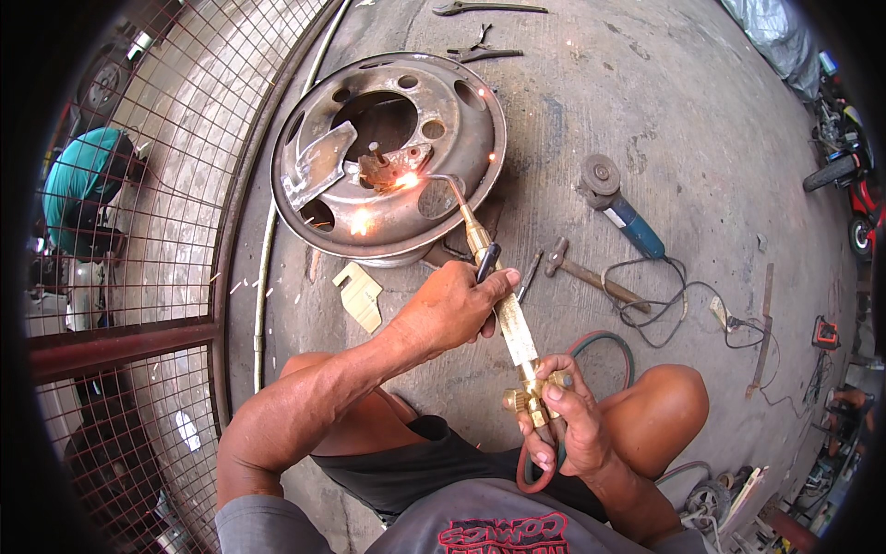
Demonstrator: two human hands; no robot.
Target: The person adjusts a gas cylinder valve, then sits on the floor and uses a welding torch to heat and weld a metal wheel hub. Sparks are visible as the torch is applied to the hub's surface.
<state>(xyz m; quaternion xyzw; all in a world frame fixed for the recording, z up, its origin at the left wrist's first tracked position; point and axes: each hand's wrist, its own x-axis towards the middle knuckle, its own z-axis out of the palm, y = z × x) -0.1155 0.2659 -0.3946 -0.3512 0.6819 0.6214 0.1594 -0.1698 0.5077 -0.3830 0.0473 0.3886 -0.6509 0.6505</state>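
Now torch [519,337] crosses wheel [403,214] edge; grinder [629,222] well apart.

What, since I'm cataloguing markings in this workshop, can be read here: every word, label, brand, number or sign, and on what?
Grey cloth shirt: bold red printed lettering, cut off at the lower edge; I don't copy out printed words.
Long brass-and-silver metal torch: no lettering can be made out.
Blue-bodied angle grinder: any marking is too small to read.
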